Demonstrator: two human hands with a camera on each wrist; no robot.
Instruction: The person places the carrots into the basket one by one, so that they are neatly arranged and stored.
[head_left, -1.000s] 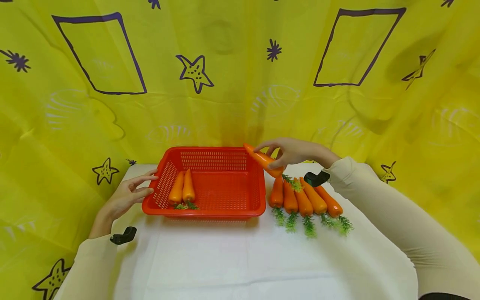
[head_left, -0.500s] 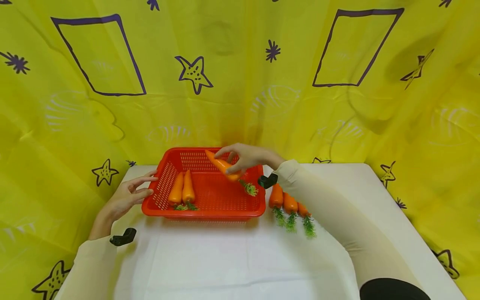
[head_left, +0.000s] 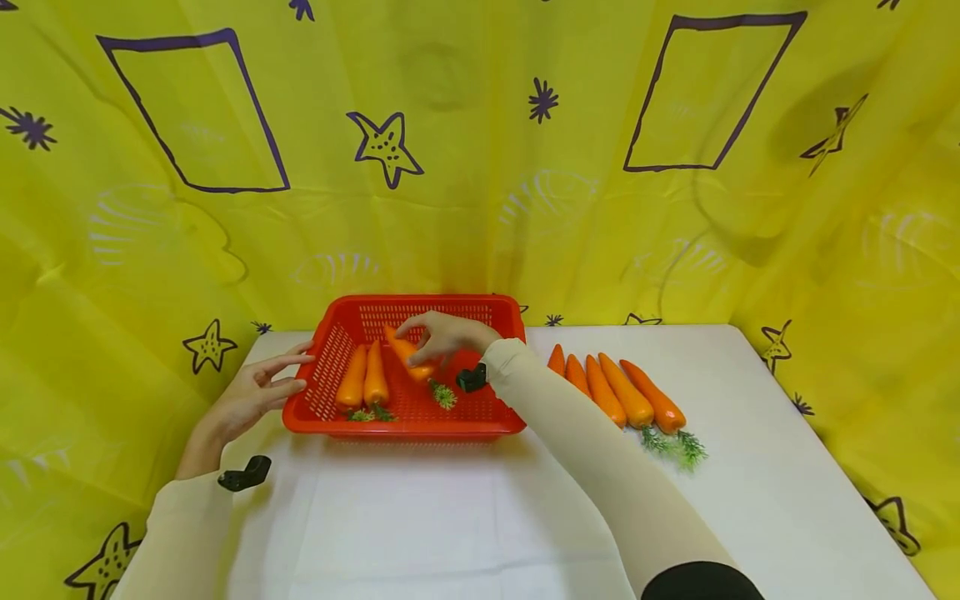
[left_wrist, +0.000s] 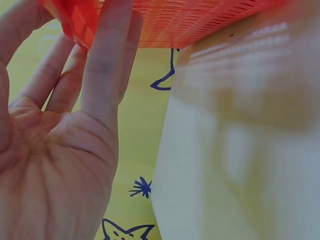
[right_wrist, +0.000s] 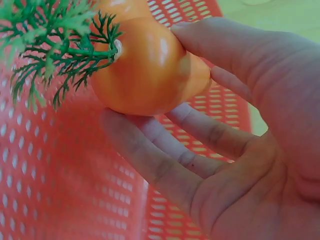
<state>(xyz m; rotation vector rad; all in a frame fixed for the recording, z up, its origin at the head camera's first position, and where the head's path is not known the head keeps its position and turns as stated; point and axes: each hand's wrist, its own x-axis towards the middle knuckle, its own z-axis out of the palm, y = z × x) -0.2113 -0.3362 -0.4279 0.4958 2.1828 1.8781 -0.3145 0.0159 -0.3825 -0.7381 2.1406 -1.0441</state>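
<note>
In the head view a red plastic basket (head_left: 450,427) with perforated walls stands on the white table. My left hand (head_left: 251,396) touches its left rim (left_wrist: 75,30), fingers fairly straight and spread. Inside the basket, over its middle, my right hand (head_left: 444,335) holds an orange carrot (head_left: 408,354) with green leaves. The right wrist view shows thumb and fingers on opposite sides of this carrot (right_wrist: 145,70), its leafy end towards the camera. Two more carrots lie side by side at the basket's left, one of them the left carrot (head_left: 351,379).
To the right of the basket several carrots (head_left: 626,396) lie in a row, partly covered by the right sleeve (head_left: 585,450). Behind the table (head_left: 420,525) hangs a yellow curtain (head_left: 465,208) with purple drawings.
My right hand has carried the carrot leftward from above the basket's right rim and lowered it into the basket. My left hand has stayed at the left rim.
</note>
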